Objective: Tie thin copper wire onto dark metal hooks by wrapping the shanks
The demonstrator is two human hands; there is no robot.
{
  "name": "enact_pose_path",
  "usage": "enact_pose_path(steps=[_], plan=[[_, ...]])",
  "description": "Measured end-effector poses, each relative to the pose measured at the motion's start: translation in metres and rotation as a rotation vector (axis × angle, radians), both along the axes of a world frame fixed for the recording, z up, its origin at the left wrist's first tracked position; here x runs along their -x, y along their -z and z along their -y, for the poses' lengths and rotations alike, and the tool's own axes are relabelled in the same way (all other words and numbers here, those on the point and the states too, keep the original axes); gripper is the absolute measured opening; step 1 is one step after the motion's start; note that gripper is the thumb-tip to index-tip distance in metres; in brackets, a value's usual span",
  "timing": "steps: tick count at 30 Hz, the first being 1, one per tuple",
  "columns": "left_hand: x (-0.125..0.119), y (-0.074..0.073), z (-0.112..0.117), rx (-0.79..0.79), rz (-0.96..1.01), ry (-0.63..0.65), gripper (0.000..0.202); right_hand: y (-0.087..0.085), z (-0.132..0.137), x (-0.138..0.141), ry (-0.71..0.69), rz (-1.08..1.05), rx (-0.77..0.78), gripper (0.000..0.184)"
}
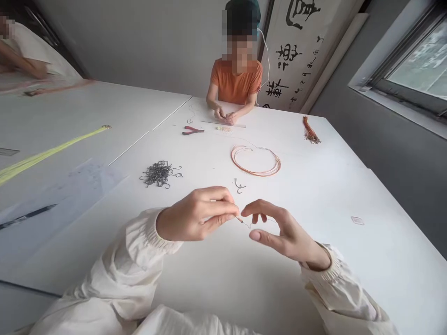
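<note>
Yellow strands (56, 150) lying stretched across far left, presumably staying untangled that way. Dark hook pile (158, 174) sitting nearer, probably for easy picking. Left hand (200, 214) pinching small copper-coloured piece (240, 219) between thumb and fingertips, tip protruding, apparently leaving end exposed. Fine thread (246, 225) trailing from tip. Orange coil (258, 174) lying looped beyond, perhaps avoiding kinks. Right hand (284, 228) hovering just beside piece, thumb and fingers spreading apart, likely giving thread room; contact unclear. Orange bundle (310, 130) resting farther right, well apart.

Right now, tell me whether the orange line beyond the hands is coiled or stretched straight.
Coiled: the line lies looped into a ring on the table.
</note>
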State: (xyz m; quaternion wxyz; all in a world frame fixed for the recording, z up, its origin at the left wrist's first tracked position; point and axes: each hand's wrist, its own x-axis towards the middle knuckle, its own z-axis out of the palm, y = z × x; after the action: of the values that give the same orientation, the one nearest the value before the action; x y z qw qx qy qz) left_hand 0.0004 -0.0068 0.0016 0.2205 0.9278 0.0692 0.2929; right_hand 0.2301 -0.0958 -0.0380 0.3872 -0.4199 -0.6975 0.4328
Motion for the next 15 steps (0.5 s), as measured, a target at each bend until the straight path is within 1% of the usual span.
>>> enact_pose_path(steps=[1,3,4,6,7,8,9,10,11,12,13,14,15], plan=[[-0.002,0.001,0.002,-0.025,-0.012,0.009,0.018,-0.001,0.001,0.003,0.031,-0.004,-0.024,0.023],[-0.005,0.003,0.008,-0.077,-0.015,0.012,0.02,0.0,0.002,0.011,0.079,-0.058,-0.027,0.008],[-0.007,0.005,0.01,-0.097,0.01,0.011,0.022,0.002,0.003,0.016,0.099,-0.095,-0.024,0.004],[-0.012,0.012,0.016,-0.103,0.154,-0.02,0.03,0.005,0.005,0.024,0.152,-0.182,-0.028,0.006],[-0.015,0.017,0.02,-0.069,0.254,-0.056,0.04,0.005,0.006,0.026,0.191,-0.226,-0.034,0.006],[-0.02,0.022,0.024,-0.002,0.347,-0.097,0.052,0.005,0.008,0.027,0.235,-0.268,-0.045,0.005],[-0.026,0.029,0.029,0.111,0.413,-0.13,0.063,0.004,0.01,0.025,0.285,-0.312,-0.061,0.004],[-0.033,0.036,0.035,0.265,0.409,-0.129,0.07,0.001,0.013,0.021,0.337,-0.358,-0.082,0.004],[-0.041,0.044,0.041,0.448,0.341,-0.076,0.071,-0.002,0.018,0.014,0.39,-0.407,-0.11,0.005],[-0.049,0.052,0.048,0.627,0.247,0.014,0.061,-0.007,0.024,0.004,0.443,-0.454,-0.143,0.007],[-0.058,0.061,0.054,0.788,0.104,0.117,0.042,-0.013,0.031,-0.009,0.493,-0.494,-0.188,0.009],[-0.065,0.069,0.061,0.889,0.004,0.169,0.029,-0.02,0.039,-0.025,0.543,-0.508,-0.236,0.011],[-0.072,0.077,0.067,0.928,-0.073,0.198,0.029,-0.026,0.048,-0.042,0.591,-0.46,-0.29,0.014]])
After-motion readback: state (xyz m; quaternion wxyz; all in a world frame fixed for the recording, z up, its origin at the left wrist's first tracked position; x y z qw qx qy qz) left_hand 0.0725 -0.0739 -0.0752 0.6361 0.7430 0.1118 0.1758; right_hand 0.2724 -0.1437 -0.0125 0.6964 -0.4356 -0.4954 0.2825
